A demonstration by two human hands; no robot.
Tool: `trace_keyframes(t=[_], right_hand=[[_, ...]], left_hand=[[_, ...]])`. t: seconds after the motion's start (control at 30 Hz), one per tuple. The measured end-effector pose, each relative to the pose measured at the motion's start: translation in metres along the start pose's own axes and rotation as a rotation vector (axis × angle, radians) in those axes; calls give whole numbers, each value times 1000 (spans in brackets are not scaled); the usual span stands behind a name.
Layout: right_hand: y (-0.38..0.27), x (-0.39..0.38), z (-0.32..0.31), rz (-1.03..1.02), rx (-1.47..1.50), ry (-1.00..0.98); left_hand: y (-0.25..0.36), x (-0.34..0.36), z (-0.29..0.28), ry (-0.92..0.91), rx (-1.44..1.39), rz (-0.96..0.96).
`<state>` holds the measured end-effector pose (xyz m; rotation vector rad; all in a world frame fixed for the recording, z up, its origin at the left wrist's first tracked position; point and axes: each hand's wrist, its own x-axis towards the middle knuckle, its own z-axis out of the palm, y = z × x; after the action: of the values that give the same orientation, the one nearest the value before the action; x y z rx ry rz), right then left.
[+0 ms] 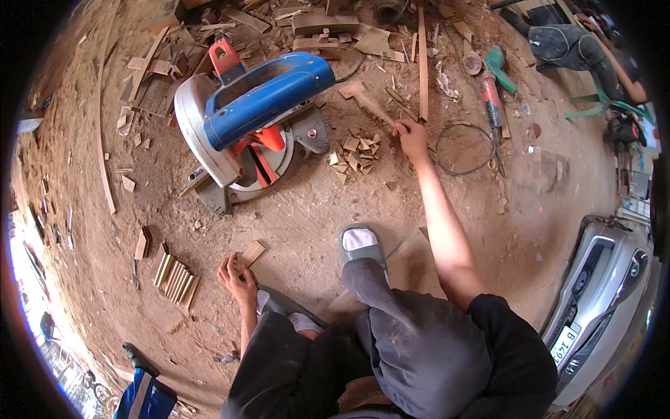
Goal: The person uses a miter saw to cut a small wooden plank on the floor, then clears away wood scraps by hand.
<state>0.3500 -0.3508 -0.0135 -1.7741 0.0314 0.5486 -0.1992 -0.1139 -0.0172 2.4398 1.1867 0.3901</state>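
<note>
The right hand (413, 142) of the person has its grip closed on the near end of a pale stick-like thing (377, 110), which points toward the upper left; its shape is blurred. The left hand (238, 281) is low, its fingers bent at a small wood piece (253, 252); whether they hold it firmly, one cannot tell. Left of the right hand lies a pile of wood chips (357, 153), beside the blue saw (269, 98). Thin wood slats (174, 281) rest in a row, left of the left hand.
</note>
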Motion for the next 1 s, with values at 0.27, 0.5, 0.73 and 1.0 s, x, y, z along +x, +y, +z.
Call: trace_keyframes(t=[0.27, 0.5, 0.73, 1.0], right_hand=[[-5, 5, 9, -24, -5, -1], [-3, 10, 3, 15, 236, -131], [-5, 2, 3, 53, 488, -128], [7, 9, -7, 26, 335, -84]], left_hand=[[-3, -1, 0, 0, 8, -11], [-5, -2, -3, 1, 6, 1], [-5, -2, -6, 7, 15, -26], [-10, -2, -1, 10, -11, -3]])
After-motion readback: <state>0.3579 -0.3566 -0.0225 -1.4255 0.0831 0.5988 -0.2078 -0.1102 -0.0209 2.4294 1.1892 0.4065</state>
